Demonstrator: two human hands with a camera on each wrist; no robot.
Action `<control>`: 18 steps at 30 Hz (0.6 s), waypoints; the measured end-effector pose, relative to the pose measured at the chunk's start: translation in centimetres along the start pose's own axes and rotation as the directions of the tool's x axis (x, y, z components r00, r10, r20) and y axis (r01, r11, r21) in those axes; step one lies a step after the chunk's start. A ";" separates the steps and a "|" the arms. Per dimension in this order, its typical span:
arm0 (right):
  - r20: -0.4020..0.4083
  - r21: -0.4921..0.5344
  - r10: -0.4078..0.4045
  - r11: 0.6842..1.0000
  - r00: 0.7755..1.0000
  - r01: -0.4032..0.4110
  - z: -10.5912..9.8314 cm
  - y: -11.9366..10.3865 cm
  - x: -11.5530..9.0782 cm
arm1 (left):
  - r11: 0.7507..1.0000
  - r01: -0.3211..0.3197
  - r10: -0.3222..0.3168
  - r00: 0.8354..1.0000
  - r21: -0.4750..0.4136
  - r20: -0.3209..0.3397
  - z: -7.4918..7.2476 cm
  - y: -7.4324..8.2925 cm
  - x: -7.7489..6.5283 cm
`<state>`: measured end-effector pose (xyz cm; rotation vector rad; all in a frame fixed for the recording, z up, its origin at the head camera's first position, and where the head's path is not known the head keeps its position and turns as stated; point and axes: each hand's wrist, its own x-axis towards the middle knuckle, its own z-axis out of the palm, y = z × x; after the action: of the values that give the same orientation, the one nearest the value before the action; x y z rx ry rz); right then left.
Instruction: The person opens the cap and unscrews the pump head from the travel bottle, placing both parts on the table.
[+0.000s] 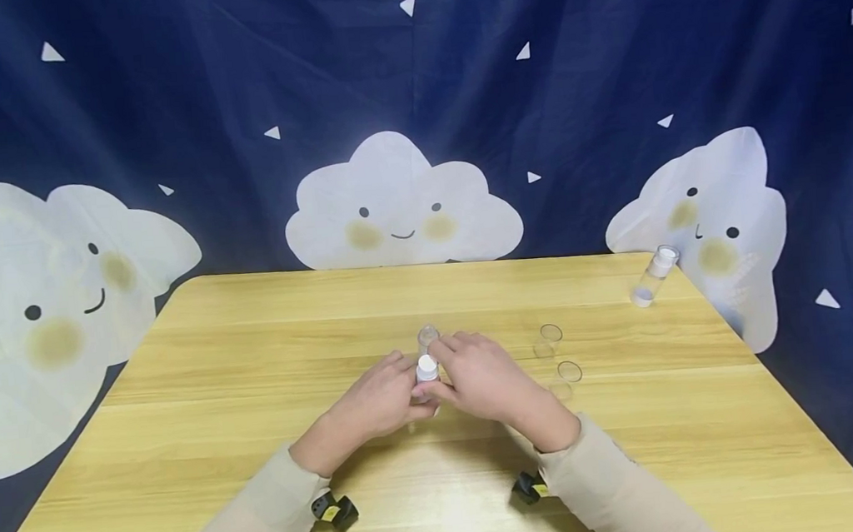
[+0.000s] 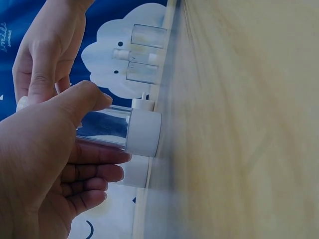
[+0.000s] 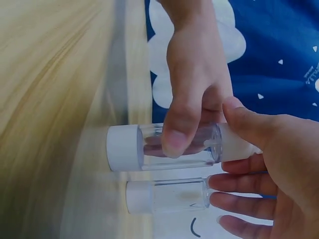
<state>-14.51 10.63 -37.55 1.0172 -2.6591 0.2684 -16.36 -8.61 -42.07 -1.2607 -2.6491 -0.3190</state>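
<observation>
Upright between both hands is a clear cylindrical bottle (image 3: 172, 162) with a wide white base (image 2: 144, 133) and a white top (image 1: 427, 366). My left hand (image 1: 380, 396) grips its clear body, thumb across the front in the right wrist view. My right hand (image 1: 484, 378) holds the white top between thumb and index finger, its other fingers (image 3: 244, 204) extended alongside. Just behind stands a second clear bottle (image 3: 179, 194), also white-based, partly hidden by the hands in the head view.
Two clear cylindrical caps (image 1: 550, 340) (image 1: 565, 379) stand on the wooden table (image 1: 251, 330) right of the hands. Another clear bottle (image 1: 653, 277) stands near the far right corner. A small white piece (image 2: 143, 103) with a thin stem shows beyond the held bottle. Behind hangs a blue cloud-patterned curtain (image 1: 230, 64).
</observation>
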 end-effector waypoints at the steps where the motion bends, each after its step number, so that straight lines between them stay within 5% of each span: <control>1: -0.001 0.004 -0.001 1.000 1.000 0.001 0.0 0.0 0.0 | 1.000 -0.003 0.003 1.000 0.001 -0.002 0.0 0.0 0.0; 11: 0.054 0.137 -0.016 0.990 0.998 0.009 -0.3 0.5 0.1 | 0.998 0.056 -0.056 0.998 -0.032 0.017 0.0 0.1 -0.2; 18: 0.115 0.308 -0.041 0.951 0.993 0.004 -0.7 1.2 0.2 | 0.996 0.068 -0.068 0.998 -0.062 0.007 0.0 0.2 0.0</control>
<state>-15.30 11.59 -36.93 1.1881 -2.7681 0.6536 -16.21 -8.55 -42.02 -1.1922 -2.7106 -0.4116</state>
